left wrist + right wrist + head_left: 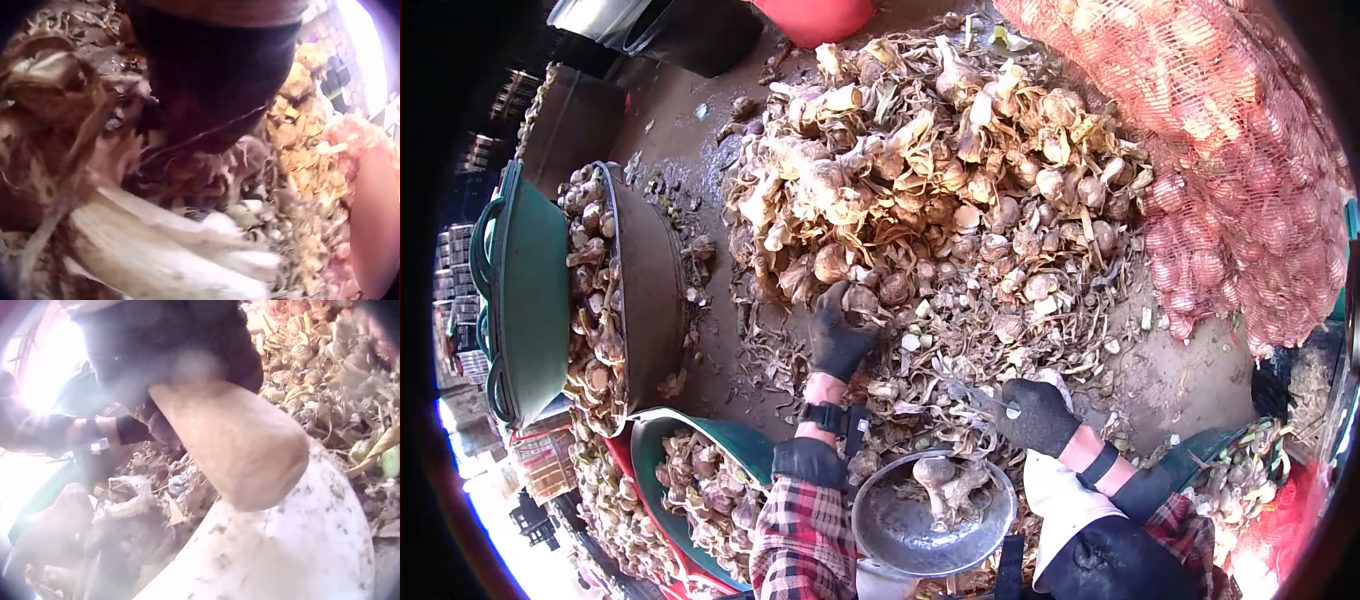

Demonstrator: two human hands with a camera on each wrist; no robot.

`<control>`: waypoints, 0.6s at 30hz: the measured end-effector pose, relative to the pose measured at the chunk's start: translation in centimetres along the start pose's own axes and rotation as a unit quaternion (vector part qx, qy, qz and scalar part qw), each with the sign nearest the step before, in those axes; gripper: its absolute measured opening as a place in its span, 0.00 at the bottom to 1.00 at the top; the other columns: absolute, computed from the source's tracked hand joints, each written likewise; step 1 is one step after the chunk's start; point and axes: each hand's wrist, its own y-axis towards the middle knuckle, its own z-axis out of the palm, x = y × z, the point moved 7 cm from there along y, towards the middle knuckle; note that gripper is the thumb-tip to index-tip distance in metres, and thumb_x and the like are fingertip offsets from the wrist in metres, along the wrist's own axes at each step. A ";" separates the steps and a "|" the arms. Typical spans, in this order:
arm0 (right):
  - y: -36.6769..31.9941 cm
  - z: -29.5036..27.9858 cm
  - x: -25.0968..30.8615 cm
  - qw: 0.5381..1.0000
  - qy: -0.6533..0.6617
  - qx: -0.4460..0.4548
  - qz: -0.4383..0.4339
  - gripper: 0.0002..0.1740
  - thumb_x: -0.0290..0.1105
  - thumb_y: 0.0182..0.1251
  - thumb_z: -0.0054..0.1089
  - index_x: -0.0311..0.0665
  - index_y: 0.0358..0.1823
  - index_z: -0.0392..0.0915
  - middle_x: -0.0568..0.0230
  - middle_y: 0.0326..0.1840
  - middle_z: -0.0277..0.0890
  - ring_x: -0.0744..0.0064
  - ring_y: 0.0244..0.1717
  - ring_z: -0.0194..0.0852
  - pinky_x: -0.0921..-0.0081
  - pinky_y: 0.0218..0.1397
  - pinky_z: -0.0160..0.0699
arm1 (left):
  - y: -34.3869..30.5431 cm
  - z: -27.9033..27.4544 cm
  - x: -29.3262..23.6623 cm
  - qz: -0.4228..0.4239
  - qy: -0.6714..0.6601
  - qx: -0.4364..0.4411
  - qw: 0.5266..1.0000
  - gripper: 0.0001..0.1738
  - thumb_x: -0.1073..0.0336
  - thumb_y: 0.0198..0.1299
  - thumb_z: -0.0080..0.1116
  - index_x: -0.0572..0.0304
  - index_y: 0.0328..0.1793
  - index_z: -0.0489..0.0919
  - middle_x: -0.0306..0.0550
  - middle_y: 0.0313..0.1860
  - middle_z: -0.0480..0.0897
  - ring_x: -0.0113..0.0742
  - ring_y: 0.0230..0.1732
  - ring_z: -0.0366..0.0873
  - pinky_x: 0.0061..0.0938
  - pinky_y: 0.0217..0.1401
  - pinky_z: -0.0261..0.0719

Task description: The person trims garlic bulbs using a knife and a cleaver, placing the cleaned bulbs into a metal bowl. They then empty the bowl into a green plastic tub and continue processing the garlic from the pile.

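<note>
My left hand (843, 338), in a dark glove, reaches to the near edge of a large garlic heap (920, 170). Its fingers and thumb are around a garlic bulb (862, 302); in the left wrist view the dark glove (212, 81) hides the fingertips. Gloved too, my right hand (1040, 418) grips a knife whose pale wooden handle (231, 444) sticks out of the fist. The grey blade (968, 394) points left over dry husks. Below and between the hands sits a round metal bowl (882, 525), with a long-stemmed garlic bulb (935, 470) in it.
Red mesh sacks (1200, 140) full of bulbs stand at right. On the left are a grey tub (650, 290) and green tubs (540, 290); another green tub (735, 440) of garlic is near my left sleeve. A speckled white covering (294, 531) lies below the right hand.
</note>
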 end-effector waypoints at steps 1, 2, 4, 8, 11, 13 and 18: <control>0.0 -0.6 0.1 0.999 0.012 -0.033 -0.008 0.08 0.32 0.51 0.63 0.36 0.26 0.76 0.51 0.22 0.75 0.49 0.26 0.77 0.62 0.28 0.74 | -0.2 -1.3 -1.0 -0.028 -0.025 -0.011 0.999 0.39 0.66 0.38 0.70 0.59 0.62 0.70 0.56 0.54 0.77 0.52 0.51 0.78 0.36 0.54 0.77; 0.1 -1.1 0.2 0.997 0.023 -0.066 -0.017 0.08 0.32 0.51 0.64 0.36 0.24 0.76 0.51 0.22 0.75 0.49 0.26 0.77 0.63 0.28 0.74 | 0.0 -3.6 -4.2 -0.029 -0.037 -0.016 0.999 0.36 0.65 0.41 0.69 0.63 0.61 0.72 0.56 0.54 0.79 0.46 0.52 0.79 0.34 0.54 0.77; 0.2 -2.5 1.3 0.992 0.043 -0.111 -0.036 0.08 0.31 0.51 0.65 0.36 0.22 0.76 0.52 0.20 0.74 0.51 0.23 0.77 0.65 0.26 0.73 | -1.3 -5.5 -6.0 -0.084 -0.213 -0.047 0.972 0.35 0.60 0.45 0.68 0.69 0.60 0.71 0.54 0.51 0.79 0.41 0.54 0.77 0.32 0.56 0.75; 0.3 -4.2 2.8 0.989 0.048 -0.134 -0.033 0.08 0.32 0.52 0.64 0.37 0.24 0.75 0.51 0.22 0.75 0.49 0.23 0.77 0.61 0.24 0.74 | -3.0 -7.1 -10.4 -0.095 -0.302 0.021 0.948 0.44 0.36 0.50 0.61 0.73 0.57 0.73 0.52 0.51 0.78 0.39 0.53 0.75 0.33 0.58 0.72; -0.3 -6.3 5.6 0.986 0.049 -0.138 -0.084 0.08 0.26 0.49 0.67 0.38 0.28 0.74 0.55 0.23 0.74 0.52 0.24 0.77 0.66 0.25 0.74 | -4.2 -5.4 -12.7 -0.122 -0.380 0.078 0.914 0.43 0.35 0.48 0.62 0.67 0.57 0.72 0.51 0.51 0.76 0.39 0.53 0.74 0.32 0.57 0.71; -0.7 -7.2 7.9 0.976 0.039 -0.140 -0.162 0.13 0.28 0.45 0.70 0.41 0.29 0.72 0.58 0.25 0.72 0.52 0.26 0.76 0.65 0.26 0.74 | -4.2 -4.6 -14.5 -0.073 -0.312 0.112 0.941 0.42 0.42 0.44 0.68 0.66 0.58 0.71 0.52 0.51 0.75 0.42 0.55 0.73 0.33 0.59 0.70; -1.6 -7.0 9.4 0.976 -0.058 -0.074 -0.198 0.29 0.36 0.38 0.72 0.38 0.46 0.71 0.57 0.34 0.71 0.54 0.31 0.77 0.60 0.29 0.75 | -5.2 -2.5 -16.3 -0.035 -0.310 0.134 0.941 0.44 0.59 0.35 0.77 0.65 0.60 0.69 0.50 0.55 0.73 0.41 0.57 0.72 0.33 0.62 0.69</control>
